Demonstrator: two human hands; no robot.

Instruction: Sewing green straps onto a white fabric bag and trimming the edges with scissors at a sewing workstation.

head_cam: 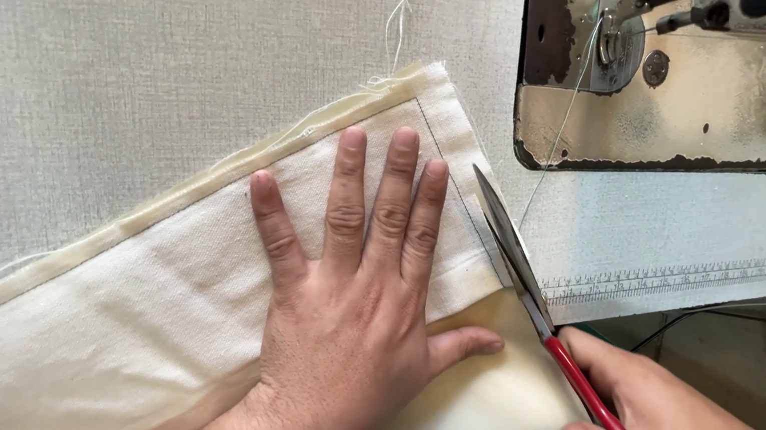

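My left hand (345, 301) lies flat and spread on the cream cloth (118, 335), pinning it to the surface (81, 88). My right hand (633, 400) grips red-handled scissors (524, 275) at the cloth's right edge; a wandering blade could cut the stitched seam (449, 170), or nick my thumb.

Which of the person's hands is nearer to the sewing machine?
Right. The right hand grips the red-handled scissors just below the sewing machine. The left hand lies flat on the cream fabric, farther to the machine's left.
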